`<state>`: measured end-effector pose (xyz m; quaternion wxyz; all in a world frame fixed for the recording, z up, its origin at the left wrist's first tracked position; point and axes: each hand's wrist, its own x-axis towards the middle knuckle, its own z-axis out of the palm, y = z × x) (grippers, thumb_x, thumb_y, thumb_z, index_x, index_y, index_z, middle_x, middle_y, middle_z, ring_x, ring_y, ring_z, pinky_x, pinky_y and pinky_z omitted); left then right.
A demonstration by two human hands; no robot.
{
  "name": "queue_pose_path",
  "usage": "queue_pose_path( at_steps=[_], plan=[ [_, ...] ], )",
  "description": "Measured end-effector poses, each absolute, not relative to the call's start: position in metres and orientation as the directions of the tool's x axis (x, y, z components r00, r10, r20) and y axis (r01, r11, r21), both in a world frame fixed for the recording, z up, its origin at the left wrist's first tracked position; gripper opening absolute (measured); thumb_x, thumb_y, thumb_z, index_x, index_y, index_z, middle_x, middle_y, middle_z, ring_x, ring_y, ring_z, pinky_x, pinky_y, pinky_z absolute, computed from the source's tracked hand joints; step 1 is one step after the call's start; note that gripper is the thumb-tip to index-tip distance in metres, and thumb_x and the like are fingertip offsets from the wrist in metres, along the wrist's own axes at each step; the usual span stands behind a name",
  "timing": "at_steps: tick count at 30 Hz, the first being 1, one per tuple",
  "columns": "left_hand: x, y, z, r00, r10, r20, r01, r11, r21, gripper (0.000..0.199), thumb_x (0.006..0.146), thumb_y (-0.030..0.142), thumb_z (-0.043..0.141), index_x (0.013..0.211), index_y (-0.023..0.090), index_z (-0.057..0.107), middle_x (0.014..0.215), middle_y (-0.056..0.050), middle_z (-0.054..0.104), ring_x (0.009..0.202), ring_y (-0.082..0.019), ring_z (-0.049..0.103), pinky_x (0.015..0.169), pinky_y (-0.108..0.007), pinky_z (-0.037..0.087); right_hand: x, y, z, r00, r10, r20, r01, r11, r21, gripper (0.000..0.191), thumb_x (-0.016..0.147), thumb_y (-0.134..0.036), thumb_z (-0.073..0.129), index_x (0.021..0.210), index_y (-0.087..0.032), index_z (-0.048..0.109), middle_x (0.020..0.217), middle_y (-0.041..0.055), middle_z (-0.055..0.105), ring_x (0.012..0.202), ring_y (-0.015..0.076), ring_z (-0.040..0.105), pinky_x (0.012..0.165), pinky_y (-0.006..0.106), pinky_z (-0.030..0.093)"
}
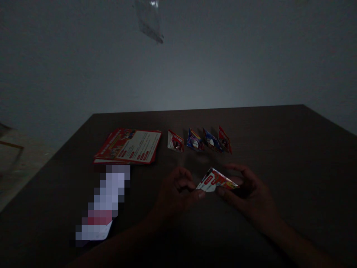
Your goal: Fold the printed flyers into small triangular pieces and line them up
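Observation:
Between my two hands is a folded paper leaflet (214, 180), triangular, with red and white print and some yellow at its right corner. My left hand (178, 191) pinches its left corner, thumb in front. At the lower right edge, my right hand (249, 195) grips it with the thumb in front and fingers behind. Beyond the hands stand several small folded paper pieces in a row: a red and white one (175, 142), two blue ones (195, 141) and a red one (224, 140) on the right.
A stack of red and white printed leaflets (139, 147) lies at the left of the dark wooden table (273, 141). Nearer me is a lit, blurred-out phone (107, 203). A clear plastic bag (150, 20) hangs on the grey wall behind.

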<state>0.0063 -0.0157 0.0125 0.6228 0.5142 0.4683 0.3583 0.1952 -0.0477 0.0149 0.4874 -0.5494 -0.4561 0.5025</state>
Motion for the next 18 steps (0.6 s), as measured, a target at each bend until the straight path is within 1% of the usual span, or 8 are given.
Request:
queue_pose_path(
  at_steps=[2,4,8,11,14,18],
  plan=[
    [0.006,-0.016,0.011,0.309,0.925,-0.222,0.016,0.228,0.973,0.036,0.064,0.023,0.076,0.084,0.020,0.047,0.060,0.008,0.059,0.054,-0.010,0.055,0.055,-0.021,0.039,0.196,-0.047,0.015,0.079,0.991,-0.106,-0.001,-0.106,-0.994,0.047,0.068,-0.029,0.076,0.106,-0.024,0.050,0.071,-0.0003,0.071,0.066,0.0178,0.068,0.057,0.025,0.055],
    [0.007,-0.016,0.010,0.310,0.924,-0.225,0.016,0.231,0.973,0.035,0.064,0.023,0.076,0.085,0.020,0.047,0.064,0.007,0.061,0.059,-0.011,0.057,0.057,-0.021,0.040,0.195,-0.047,0.013,0.067,0.992,-0.104,-0.005,-0.103,-0.995,0.046,0.069,-0.028,0.076,0.106,-0.024,0.049,0.071,-0.0006,0.071,0.066,0.0172,0.068,0.057,0.025,0.054],
    [0.011,-0.019,0.009,0.331,0.918,-0.218,0.012,0.226,0.974,0.036,0.067,0.023,0.074,0.091,0.020,0.047,0.080,0.002,0.066,0.075,-0.015,0.062,0.067,-0.024,0.045,0.193,-0.048,0.008,0.024,0.995,-0.094,0.003,-0.094,-0.996,0.045,0.070,-0.027,0.074,0.107,-0.024,0.049,0.069,-0.0018,0.069,0.064,0.0171,0.067,0.057,0.026,0.053],
    [0.013,-0.020,0.009,0.385,0.900,-0.205,0.003,0.221,0.975,0.036,0.069,0.024,0.073,0.093,0.020,0.046,0.087,-0.002,0.069,0.081,-0.017,0.064,0.071,-0.027,0.046,0.191,-0.049,0.005,-0.005,0.996,-0.088,0.013,-0.087,-0.996,0.045,0.070,-0.027,0.074,0.108,-0.024,0.050,0.068,-0.0027,0.068,0.062,0.0166,0.065,0.056,0.026,0.052],
    [0.013,-0.020,0.009,0.404,0.894,-0.194,-0.002,0.213,0.977,0.034,0.071,0.024,0.072,0.091,0.021,0.045,0.087,-0.002,0.070,0.079,-0.017,0.064,0.071,-0.027,0.046,0.190,-0.050,0.003,-0.027,0.995,-0.100,-0.001,-0.100,-0.995,0.045,0.071,-0.028,0.074,0.109,-0.025,0.049,0.069,-0.0028,0.067,0.062,0.0164,0.065,0.055,0.026,0.052],
    [0.013,-0.020,0.011,0.372,0.906,-0.199,0.025,0.204,0.979,0.032,0.070,0.022,0.071,0.087,0.021,0.043,0.080,0.001,0.068,0.071,-0.015,0.062,0.063,-0.023,0.043,0.191,-0.051,0.002,-0.040,0.993,-0.110,-0.024,-0.111,-0.994,0.048,0.072,-0.029,0.074,0.111,-0.026,0.048,0.072,-0.0026,0.066,0.066,0.0169,0.065,0.058,0.027,0.052]
  ],
)
